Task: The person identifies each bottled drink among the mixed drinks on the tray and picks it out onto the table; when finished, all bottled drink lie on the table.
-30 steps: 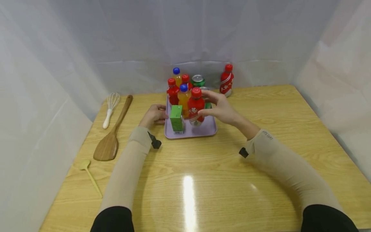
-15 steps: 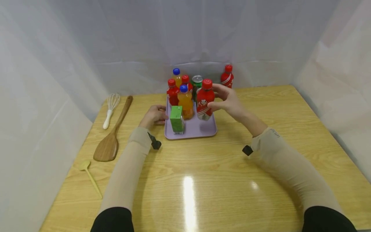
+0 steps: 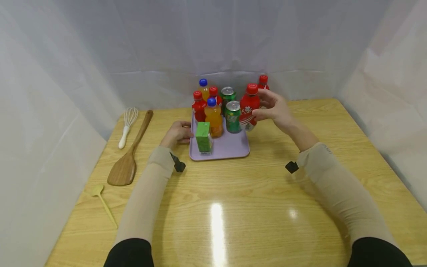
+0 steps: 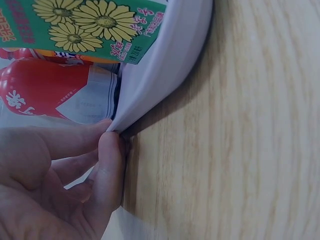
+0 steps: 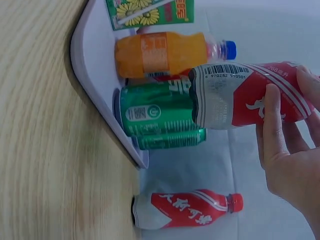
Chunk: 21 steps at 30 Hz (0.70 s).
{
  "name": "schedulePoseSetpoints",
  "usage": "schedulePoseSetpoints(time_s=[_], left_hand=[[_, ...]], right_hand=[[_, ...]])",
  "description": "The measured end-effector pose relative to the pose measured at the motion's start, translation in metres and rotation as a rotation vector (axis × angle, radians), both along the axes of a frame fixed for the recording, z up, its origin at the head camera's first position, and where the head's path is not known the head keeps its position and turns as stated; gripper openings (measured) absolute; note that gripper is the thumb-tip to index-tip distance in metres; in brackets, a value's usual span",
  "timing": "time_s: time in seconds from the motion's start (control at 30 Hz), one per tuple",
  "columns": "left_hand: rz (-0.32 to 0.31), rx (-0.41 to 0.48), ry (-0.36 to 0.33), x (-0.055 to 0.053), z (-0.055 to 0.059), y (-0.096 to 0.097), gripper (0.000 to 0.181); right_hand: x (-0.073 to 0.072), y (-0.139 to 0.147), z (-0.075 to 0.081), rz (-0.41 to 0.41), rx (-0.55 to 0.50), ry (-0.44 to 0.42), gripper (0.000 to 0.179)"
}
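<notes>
As we look down from the head, our right hand (image 3: 279, 113) grips a red bottle (image 3: 248, 110), holding it nearly upright at the right edge of a lilac tray (image 3: 230, 147), just beside a green can (image 3: 233, 119). An orange drink bottle (image 3: 215, 120) and a green carton (image 3: 203, 139) stand on the tray to the left, and our left hand (image 3: 178, 132) lies at its left edge; a whisk (image 3: 125, 133) and a wooden spatula (image 3: 123, 168) rest farther left on the worktop (image 3: 253, 207). From the left wrist, we see that hand pinching the tray's rim between thumb and finger. From the right wrist, we find fingers and thumb round the red bottle, its base raised clear of the tray; a second red bottle (image 5: 182, 209) stands outside it.
</notes>
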<state>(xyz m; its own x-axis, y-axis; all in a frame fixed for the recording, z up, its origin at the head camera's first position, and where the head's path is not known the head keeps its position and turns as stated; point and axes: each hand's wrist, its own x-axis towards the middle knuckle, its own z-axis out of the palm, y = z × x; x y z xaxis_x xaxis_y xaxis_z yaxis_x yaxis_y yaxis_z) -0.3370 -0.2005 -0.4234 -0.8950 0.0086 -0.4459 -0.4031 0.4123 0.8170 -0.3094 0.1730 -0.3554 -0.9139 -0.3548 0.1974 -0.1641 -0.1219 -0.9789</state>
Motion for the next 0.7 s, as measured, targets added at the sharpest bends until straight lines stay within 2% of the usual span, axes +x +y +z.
schedulePoseSetpoints(time_s=[0.37,0.7], left_hand=[[0.000,-0.007,-0.004,0.002,0.001,0.002,0.064],[0.000,0.004,0.002,0.002,0.000,0.004,0.063]], right_hand=[[-0.021,0.035,-0.006,-0.004,-0.074,-0.002,0.058],[-0.033,0.060,-0.012,-0.118,-0.083,-0.062,0.062]])
